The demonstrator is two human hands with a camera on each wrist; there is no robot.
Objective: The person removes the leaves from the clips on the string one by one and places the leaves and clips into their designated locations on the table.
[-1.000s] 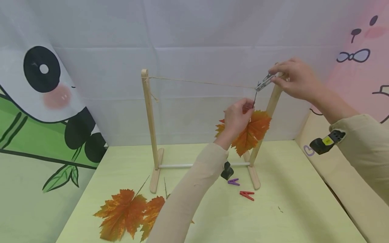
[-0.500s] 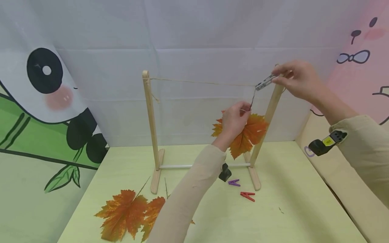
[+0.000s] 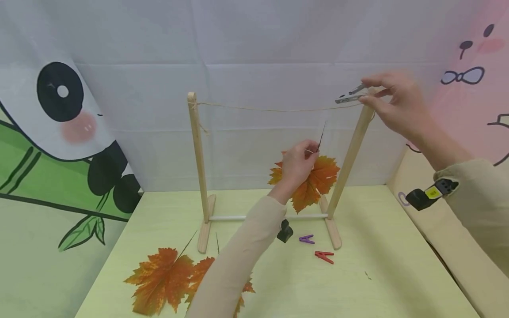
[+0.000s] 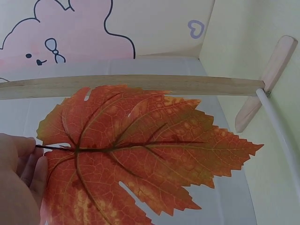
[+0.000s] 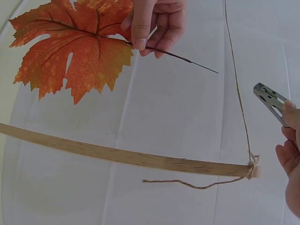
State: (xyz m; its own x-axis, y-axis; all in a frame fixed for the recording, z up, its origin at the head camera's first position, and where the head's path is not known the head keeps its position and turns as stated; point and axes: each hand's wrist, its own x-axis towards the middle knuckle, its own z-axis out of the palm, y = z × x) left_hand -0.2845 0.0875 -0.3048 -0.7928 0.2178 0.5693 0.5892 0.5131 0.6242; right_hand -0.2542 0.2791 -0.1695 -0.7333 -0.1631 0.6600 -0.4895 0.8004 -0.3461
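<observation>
My left hand [image 3: 299, 161] pinches the dark stem [image 5: 173, 55] of an orange maple leaf [image 4: 140, 150]. The stem's thin tip points up, below the twine line [image 3: 262, 108] and apart from it. My right hand [image 3: 401, 99] grips a grey clothespin [image 5: 272, 101] between thumb and fingers, up by the top of the right wooden post [image 3: 354, 150]. In the head view the clothespin's two arms stand spread at the line's height. The right wrist view shows it beside the twine, apart from the stem.
On the table's left lie more orange leaves [image 3: 161, 280], partly behind my left sleeve. A purple clothespin [image 3: 306, 239] and a red clothespin [image 3: 324, 256] lie before the stand's right foot [image 3: 333, 232]. A white rod [image 3: 306, 216] joins the posts low down.
The clothespin has come off the twine and the stem, rising slightly with my right hand. My left hand has lowered the leaf, moving left. The twine has sprung straighter.
</observation>
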